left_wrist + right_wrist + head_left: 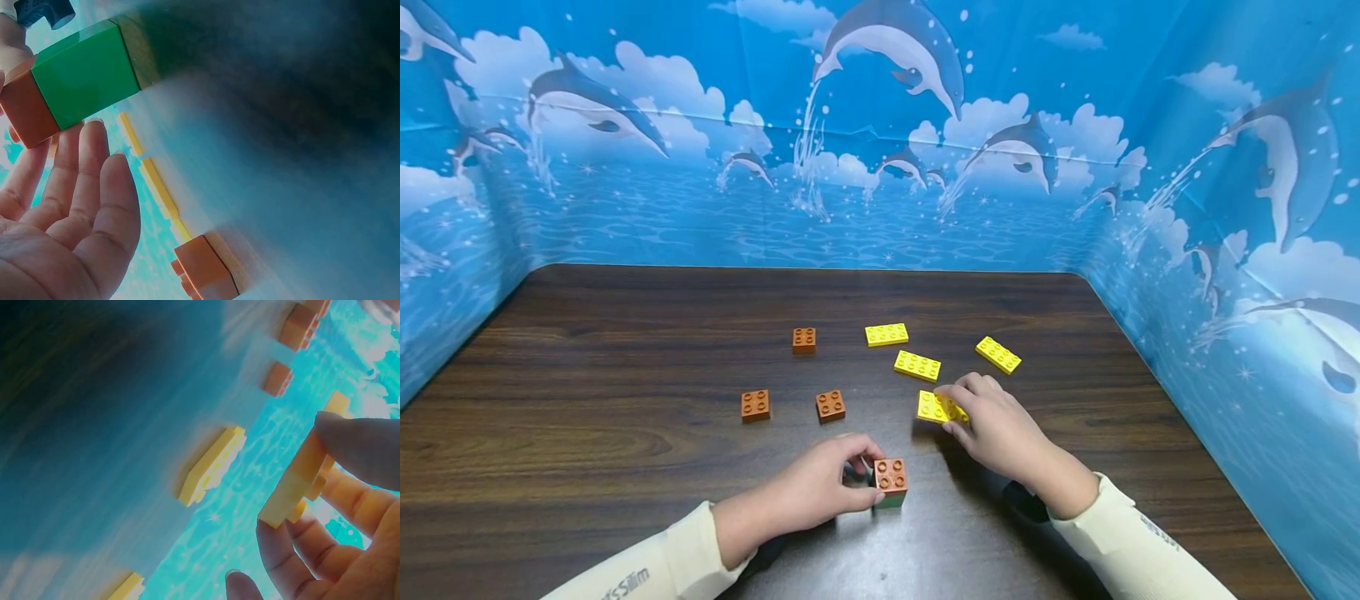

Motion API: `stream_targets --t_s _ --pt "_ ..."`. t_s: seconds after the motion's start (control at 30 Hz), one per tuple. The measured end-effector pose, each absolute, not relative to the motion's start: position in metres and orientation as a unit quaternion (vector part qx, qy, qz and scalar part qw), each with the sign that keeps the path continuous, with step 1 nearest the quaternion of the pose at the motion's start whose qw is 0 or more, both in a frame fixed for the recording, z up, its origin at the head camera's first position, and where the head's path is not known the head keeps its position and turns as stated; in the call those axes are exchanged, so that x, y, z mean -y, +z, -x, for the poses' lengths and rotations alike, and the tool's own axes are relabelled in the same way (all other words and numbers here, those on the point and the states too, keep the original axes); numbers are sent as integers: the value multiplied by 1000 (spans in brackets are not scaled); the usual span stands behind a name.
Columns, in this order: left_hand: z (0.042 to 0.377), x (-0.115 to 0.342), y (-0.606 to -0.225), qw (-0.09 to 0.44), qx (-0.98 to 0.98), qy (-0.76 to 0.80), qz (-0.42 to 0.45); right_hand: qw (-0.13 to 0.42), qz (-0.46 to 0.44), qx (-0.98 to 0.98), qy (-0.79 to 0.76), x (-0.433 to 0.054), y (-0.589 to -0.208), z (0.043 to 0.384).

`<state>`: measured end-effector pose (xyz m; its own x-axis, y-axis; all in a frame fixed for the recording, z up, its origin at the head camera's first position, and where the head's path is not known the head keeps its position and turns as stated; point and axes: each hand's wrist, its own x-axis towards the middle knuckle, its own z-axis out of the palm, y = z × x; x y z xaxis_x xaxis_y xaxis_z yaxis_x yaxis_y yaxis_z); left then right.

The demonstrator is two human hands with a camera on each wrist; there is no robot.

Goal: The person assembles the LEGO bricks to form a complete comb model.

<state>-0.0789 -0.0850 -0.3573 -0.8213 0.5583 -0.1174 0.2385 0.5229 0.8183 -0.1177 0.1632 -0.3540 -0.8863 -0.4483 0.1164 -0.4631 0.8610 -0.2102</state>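
The left hand (816, 485) grips a brown-and-green stack (891, 480) and the right hand (1006, 429) pinches a yellow brick (932, 407), apparently raised, both well in from the table's (625, 350) far and right edges.

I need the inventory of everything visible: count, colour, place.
Table: 1, dark brown, foreground
Dolphin backdrop: 1, mostly blue, behind and beside table
Loose bricks: 3, orange, mid-table
Loose plates: 3, yellow, right of those bricks
Top brick: 1, orange, on green block
Green block: 1, green, under that brick
Held plate: 1, yellow, in right hand
Left hand: 1, bare, gripping top brick
Right hand: 1, bare, pinching held plate
Sleeves: 2, cream, forearms
Wrist gear: 2, black, wrists
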Motion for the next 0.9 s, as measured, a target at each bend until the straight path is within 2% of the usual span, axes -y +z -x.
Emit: stream_targets --t_s 0.57,0.9 --pt "80 86 -360 175 -852 430 -241 23 -302 936 178 -156 -344 100" --pt "81 86 -359 186 -850 433 -235 12 -338 922 187 -153 -342 92"
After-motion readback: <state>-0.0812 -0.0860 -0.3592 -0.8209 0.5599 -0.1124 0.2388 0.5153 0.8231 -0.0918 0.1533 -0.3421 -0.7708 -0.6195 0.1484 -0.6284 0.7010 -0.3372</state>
